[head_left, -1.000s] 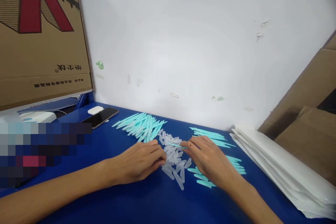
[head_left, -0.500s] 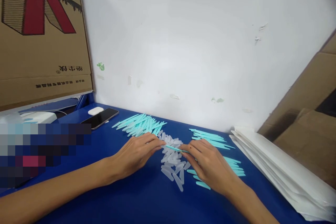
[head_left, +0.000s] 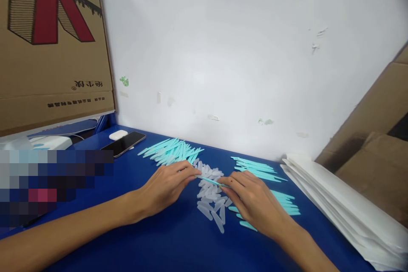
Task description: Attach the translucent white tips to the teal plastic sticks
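Note:
A thin turquoise stick (head_left: 209, 180) spans the gap between my hands. My left hand (head_left: 172, 182) pinches its left end; what else those fingertips hold is too small to tell. The right end is pinched by my right hand (head_left: 251, 195). Under and in front of the stick lies a pile of translucent whitish caps (head_left: 218, 222). Many turquoise sticks (head_left: 174, 149) are heaped behind my left hand. Further turquoise sticks (head_left: 258, 168) lie in groups behind and beside my right hand, some partly hidden by it.
A phone (head_left: 124, 143) and a white case (head_left: 118, 134) lie at the back left of the blue table (head_left: 153, 242). White sheets or bags (head_left: 344, 208) are stacked at the right. A printed cardboard box (head_left: 63, 63) stands at the left, and a white wall is behind.
The whole view has shifted slightly, so things appear a little further right. Both hands keep their pinch on the stick, with hardly any other movement.

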`<control>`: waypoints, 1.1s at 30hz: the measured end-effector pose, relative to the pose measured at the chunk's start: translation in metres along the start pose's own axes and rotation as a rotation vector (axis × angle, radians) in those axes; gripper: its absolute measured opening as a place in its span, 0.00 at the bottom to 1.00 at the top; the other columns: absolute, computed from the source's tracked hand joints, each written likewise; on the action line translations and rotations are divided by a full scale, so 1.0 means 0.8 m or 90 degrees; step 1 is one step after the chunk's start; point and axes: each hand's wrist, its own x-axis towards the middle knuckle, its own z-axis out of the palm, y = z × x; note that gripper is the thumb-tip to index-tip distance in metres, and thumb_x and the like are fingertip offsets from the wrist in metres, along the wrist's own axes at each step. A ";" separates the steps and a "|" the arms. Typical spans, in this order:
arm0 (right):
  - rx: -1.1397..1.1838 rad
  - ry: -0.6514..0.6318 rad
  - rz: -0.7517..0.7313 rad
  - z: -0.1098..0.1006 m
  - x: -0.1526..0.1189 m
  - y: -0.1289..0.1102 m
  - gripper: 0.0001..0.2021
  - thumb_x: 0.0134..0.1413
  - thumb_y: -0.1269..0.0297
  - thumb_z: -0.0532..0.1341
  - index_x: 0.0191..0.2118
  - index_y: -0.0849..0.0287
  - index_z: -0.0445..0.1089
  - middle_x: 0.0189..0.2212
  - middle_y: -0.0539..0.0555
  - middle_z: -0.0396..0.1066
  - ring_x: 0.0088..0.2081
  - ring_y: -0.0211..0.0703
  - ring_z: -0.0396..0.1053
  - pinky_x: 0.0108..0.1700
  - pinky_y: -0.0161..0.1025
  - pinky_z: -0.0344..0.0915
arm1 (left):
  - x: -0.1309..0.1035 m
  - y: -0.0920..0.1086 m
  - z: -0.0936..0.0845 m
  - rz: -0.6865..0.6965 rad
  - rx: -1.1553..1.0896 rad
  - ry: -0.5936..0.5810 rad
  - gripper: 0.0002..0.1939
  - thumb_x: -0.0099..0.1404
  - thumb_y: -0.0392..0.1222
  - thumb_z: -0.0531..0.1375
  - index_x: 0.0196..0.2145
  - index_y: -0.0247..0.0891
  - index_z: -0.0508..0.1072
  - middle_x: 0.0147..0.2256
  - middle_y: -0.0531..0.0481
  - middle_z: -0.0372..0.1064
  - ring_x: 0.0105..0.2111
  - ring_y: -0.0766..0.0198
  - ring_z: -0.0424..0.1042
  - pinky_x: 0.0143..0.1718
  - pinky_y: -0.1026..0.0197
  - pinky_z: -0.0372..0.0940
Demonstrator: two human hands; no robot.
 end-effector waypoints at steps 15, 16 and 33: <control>0.000 0.010 0.015 0.002 -0.002 0.001 0.09 0.70 0.68 0.53 0.50 0.56 0.68 0.34 0.51 0.70 0.32 0.43 0.64 0.36 0.41 0.56 | -0.001 0.003 0.000 0.020 -0.074 0.015 0.15 0.75 0.34 0.52 0.57 0.41 0.68 0.43 0.46 0.72 0.36 0.66 0.72 0.33 0.66 0.66; 0.003 0.003 0.015 0.002 -0.002 0.001 0.09 0.70 0.68 0.53 0.50 0.56 0.68 0.34 0.51 0.70 0.32 0.43 0.64 0.36 0.41 0.56 | -0.001 0.003 0.000 0.021 -0.070 0.019 0.15 0.75 0.34 0.52 0.57 0.41 0.68 0.43 0.46 0.72 0.36 0.66 0.72 0.32 0.66 0.65; -0.017 0.073 -0.101 0.017 0.000 -0.019 0.09 0.68 0.73 0.55 0.50 0.63 0.68 0.32 0.53 0.72 0.31 0.41 0.65 0.35 0.41 0.57 | -0.004 0.012 -0.001 0.112 -0.118 0.023 0.18 0.72 0.30 0.55 0.57 0.39 0.69 0.37 0.48 0.74 0.30 0.69 0.70 0.27 0.67 0.62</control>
